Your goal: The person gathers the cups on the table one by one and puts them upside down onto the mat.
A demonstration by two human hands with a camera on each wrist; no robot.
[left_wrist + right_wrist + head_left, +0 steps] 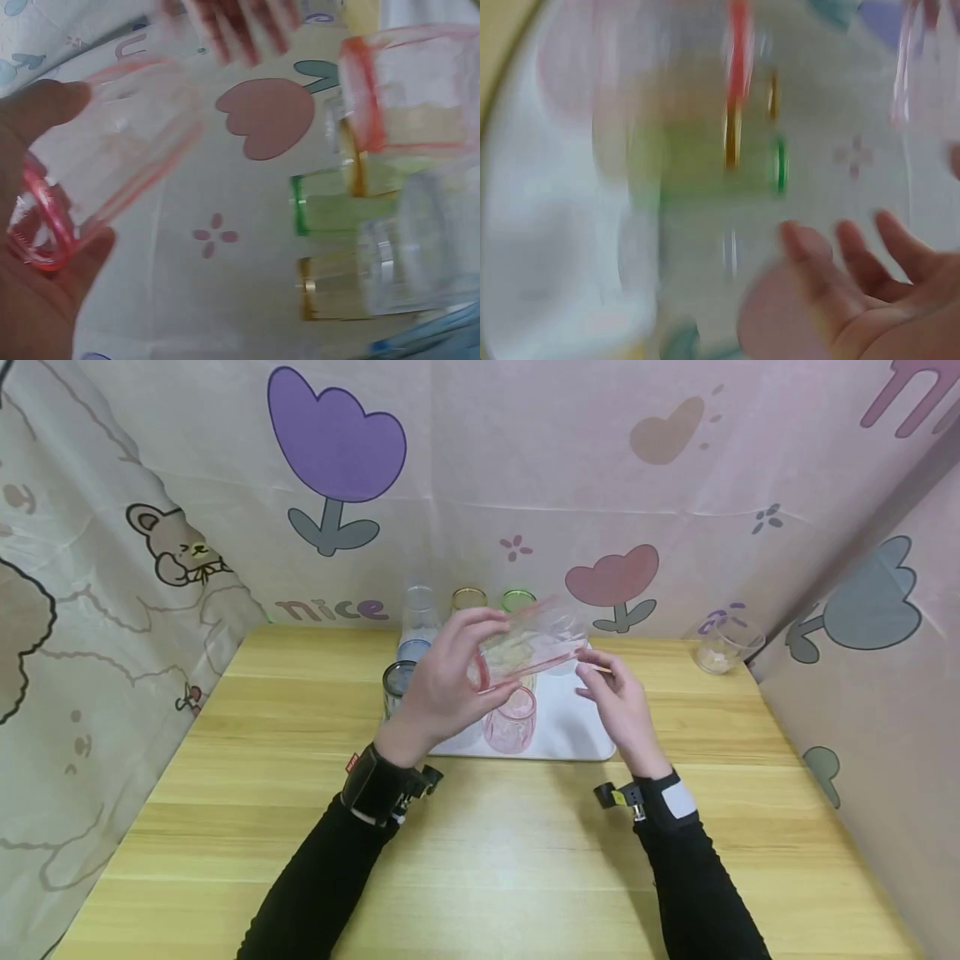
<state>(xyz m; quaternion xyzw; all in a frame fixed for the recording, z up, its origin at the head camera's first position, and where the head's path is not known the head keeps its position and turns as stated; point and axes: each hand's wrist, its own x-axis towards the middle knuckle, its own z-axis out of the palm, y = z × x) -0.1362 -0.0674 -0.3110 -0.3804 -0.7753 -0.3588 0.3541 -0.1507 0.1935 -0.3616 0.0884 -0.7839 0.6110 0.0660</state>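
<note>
My left hand (450, 681) grips a clear pinkish cup (536, 647) with a red rim, held tilted above a white tray (573, 727). Thumb and fingers wrap the rim end, and the base points up and to the right. In the left wrist view the cup (131, 135) lies between thumb and fingers. My right hand (617, 706) hovers close to the base end, its fingers loosely bent and holding nothing. The right wrist view shows this hand (877, 300) with a gap between its fingertips and the cup (930, 82). Under the held cup, another pink cup (512, 727) stands on the tray.
Toward the back are a green-rimmed cup (519, 600), an amber-rimmed cup (468, 599) and a clear cup (420, 606). A dark-rimmed cup (397, 678) stands at the tray's left. Far right on the wooden table (495, 860) is a clear cup (727, 647) with white contents.
</note>
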